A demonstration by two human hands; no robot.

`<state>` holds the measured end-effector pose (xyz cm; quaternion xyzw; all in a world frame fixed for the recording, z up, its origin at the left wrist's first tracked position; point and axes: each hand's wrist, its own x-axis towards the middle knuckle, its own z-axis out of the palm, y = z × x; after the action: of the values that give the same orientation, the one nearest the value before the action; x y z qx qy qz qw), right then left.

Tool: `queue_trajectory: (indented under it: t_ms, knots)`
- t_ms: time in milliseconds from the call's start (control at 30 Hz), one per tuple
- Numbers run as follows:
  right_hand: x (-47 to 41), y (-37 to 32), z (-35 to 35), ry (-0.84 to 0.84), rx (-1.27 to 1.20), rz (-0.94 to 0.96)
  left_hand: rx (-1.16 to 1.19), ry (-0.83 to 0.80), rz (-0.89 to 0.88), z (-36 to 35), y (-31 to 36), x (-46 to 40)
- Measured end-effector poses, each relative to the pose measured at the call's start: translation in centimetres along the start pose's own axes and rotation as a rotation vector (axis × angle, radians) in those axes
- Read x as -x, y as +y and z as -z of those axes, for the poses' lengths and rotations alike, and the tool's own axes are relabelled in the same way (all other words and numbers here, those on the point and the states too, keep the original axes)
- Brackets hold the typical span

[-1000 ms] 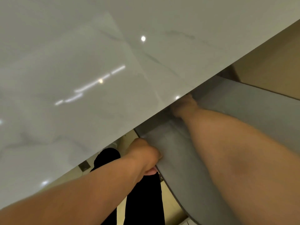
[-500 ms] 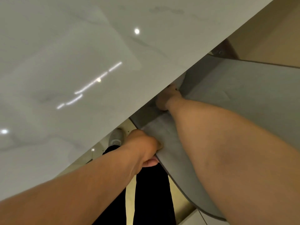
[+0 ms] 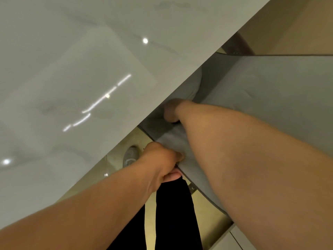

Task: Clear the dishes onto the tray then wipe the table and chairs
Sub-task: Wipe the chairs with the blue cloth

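Head view, counts: one table, one chair, two hands, one shoe.
Left hand: fingers curled tight over the near edge of the chair seat, thumb on top, fingertips tucked beneath the edge.
Right hand: lay farther in on the seat, partly hidden under the table edge; whether its fingers gripped anything could not be told.
Chair position: seat pushed partly under the table, beneath both hands; backrest rose beyond the right hand's fingers.
In the way: the table edge covered the seat's far part and the right hand's fingers; the right forearm crossed the seat.
Around: black trouser legs and the grey shoe below the left hand's fingers, on a yellowish floor.
Chair look: smooth grey upholstery, dark rounded trim.
Table look: glossy pale marble, faint veins, reflected lights.
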<state>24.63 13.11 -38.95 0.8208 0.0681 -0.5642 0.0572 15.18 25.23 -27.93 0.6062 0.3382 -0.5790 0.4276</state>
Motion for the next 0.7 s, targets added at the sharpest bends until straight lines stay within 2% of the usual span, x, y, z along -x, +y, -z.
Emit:
queue_trajectory:
  t_ms: [67, 133, 200, 233, 300, 400, 433, 467, 500, 600, 633, 700]
  knots:
    - [2.1, -1.3, 1.8, -0.043, -0.175, 0.084, 0.026, 0.031, -0.014, 0.0, -0.3, 0.0]
    - [5.1, -1.1, 3.1, 0.037, -0.284, 0.204, 0.056, 0.043, -0.021, 0.1, -0.5, 0.3]
    - [7.6, 0.8, 3.3, 0.059, -0.201, 0.228, 0.095, 0.057, -0.030, 0.1, -0.5, 0.6]
    - [8.9, 2.1, 3.0, 0.000, -0.093, 0.193, 0.111, 0.067, -0.034, -0.1, -0.6, 1.0]
    - [11.2, 6.2, 2.1, 0.025, 0.047, -0.023, 0.134, 0.076, -0.043, -0.3, -0.9, 1.5]
    - [16.6, 12.2, 1.3, 0.343, 0.051, -0.484, 0.188, 0.029, -0.007, -0.6, -1.0, 3.1]
    - [18.2, 12.8, 1.3, 0.398, 0.054, -0.572, 0.204, 0.001, 0.024, -0.6, -1.0, 4.1]
    - [19.7, 12.2, 1.5, 0.379, 0.048, -0.576, 0.208, -0.037, 0.064, -0.7, -1.0, 5.2]
    - [20.6, 10.7, 1.6, 0.285, 0.003, -0.485, 0.199, -0.079, 0.105, -0.8, -1.0, 6.4]
    - [23.3, 2.4, 0.8, -0.032, -0.176, 0.028, 0.147, -0.231, 0.196, -2.0, -1.9, 9.7]
    - [24.8, 0.7, 0.6, -0.070, -0.251, 0.147, 0.137, -0.274, 0.201, -2.4, -2.1, 11.2]
    - [26.0, 1.6, 1.1, -0.023, -0.226, 0.155, 0.139, -0.319, 0.203, -2.9, -2.4, 13.2]
